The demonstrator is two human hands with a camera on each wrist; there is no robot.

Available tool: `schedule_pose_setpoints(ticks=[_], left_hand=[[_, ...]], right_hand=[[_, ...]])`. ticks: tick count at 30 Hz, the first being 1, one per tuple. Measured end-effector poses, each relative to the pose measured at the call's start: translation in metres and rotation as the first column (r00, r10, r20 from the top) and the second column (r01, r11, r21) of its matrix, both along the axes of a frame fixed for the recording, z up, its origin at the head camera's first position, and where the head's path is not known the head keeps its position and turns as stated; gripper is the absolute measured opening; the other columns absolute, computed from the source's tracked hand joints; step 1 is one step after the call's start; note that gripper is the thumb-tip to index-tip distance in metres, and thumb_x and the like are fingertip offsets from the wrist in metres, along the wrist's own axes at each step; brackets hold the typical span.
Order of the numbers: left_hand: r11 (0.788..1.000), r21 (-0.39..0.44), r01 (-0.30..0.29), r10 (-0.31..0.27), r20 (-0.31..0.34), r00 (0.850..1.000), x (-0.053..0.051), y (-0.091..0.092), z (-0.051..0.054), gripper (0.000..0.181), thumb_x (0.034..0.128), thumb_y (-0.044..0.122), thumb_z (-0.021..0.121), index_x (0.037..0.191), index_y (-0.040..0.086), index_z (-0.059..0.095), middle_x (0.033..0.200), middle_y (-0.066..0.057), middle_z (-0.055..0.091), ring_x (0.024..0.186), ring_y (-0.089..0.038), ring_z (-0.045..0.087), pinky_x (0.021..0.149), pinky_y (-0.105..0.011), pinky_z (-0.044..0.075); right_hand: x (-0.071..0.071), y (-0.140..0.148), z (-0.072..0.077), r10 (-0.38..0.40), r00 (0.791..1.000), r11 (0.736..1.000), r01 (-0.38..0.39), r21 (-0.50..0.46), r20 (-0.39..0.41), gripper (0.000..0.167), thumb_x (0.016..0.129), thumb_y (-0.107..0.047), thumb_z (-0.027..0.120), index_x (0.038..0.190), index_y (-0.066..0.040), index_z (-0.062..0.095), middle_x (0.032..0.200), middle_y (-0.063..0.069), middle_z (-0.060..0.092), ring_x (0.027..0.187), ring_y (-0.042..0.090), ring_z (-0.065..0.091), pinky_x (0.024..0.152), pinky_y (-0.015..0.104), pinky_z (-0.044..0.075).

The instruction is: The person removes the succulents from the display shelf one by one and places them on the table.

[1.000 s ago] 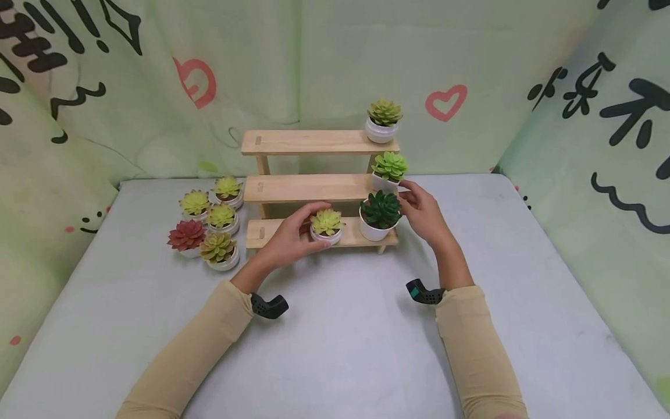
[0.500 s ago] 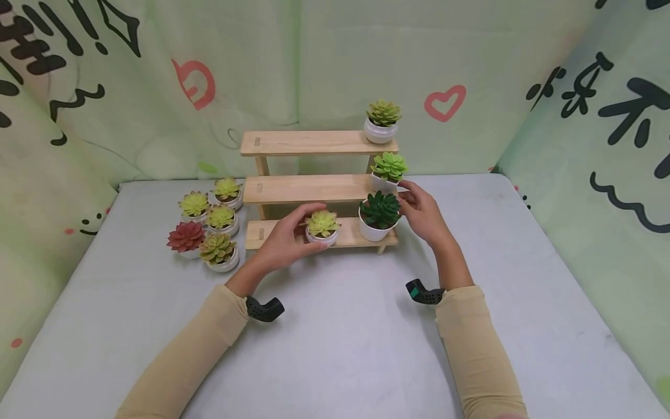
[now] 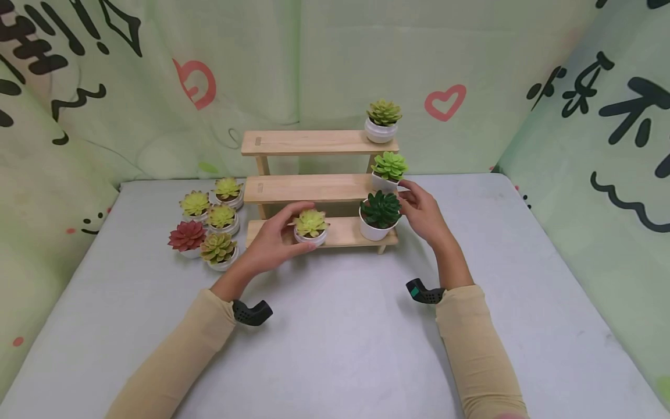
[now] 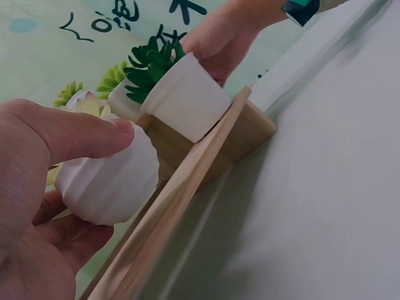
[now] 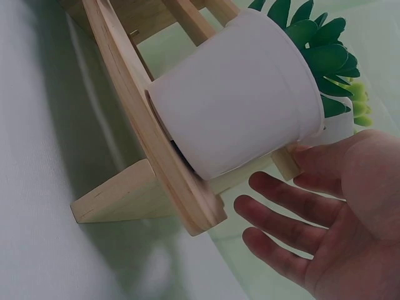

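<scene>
My left hand [image 3: 268, 243] grips a white ribbed pot [image 4: 109, 178] holding a pale yellow-green succulent [image 3: 311, 223], thumb on the near side, fingers behind. It is at the bottom tier of a wooden three-tier stand [image 3: 309, 187]; whether the pot touches the board I cannot tell. My right hand [image 3: 421, 210] is beside the stand's right end, fingers loosely bent and apart in the right wrist view. Nearest to it are a dark green succulent [image 3: 381, 209] in a smooth white pot [image 5: 237, 94] and, one tier up, a bright green succulent [image 3: 389, 166].
Another potted succulent [image 3: 384, 113] stands at the top tier's right end. Left of the stand, several potted succulents cluster on the white table [image 3: 335, 349], among them a red one [image 3: 187, 235]. A pale green printed curtain [image 3: 335, 64] hangs behind.
My left hand has moved left along the bottom tier with the pale succulent, away from the dark green one. The right hand has stayed in place.
</scene>
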State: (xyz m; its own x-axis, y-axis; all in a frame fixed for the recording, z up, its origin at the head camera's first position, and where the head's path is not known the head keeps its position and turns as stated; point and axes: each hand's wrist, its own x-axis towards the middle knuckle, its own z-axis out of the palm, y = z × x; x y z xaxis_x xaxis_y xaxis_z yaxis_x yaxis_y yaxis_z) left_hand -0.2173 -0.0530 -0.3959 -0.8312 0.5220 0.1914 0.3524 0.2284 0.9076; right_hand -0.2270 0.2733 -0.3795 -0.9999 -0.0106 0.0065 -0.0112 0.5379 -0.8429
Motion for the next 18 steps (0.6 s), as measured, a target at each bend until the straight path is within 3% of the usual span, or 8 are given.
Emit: schedule_pose_setpoints(ticks=[18], left_hand=[[0.999,-0.034,-0.036,0.035,-0.022,0.999,0.005,-0.015,0.005,0.07,0.0822,0.015,0.077,0.143,0.018,0.042,0.145,-0.004,0.047,0.131,-0.024,0.047,0.11,-0.045,0.043]], right_hand=[[-0.001,0.001,0.0,-0.002,1.0,1.0,0.002,0.005,0.009,0.05,0.103,-0.021,0.044,0.15,-0.007,0.031,0.138,0.023,0.053,0.121,0.035,0.057,0.102,0.05,0.047]])
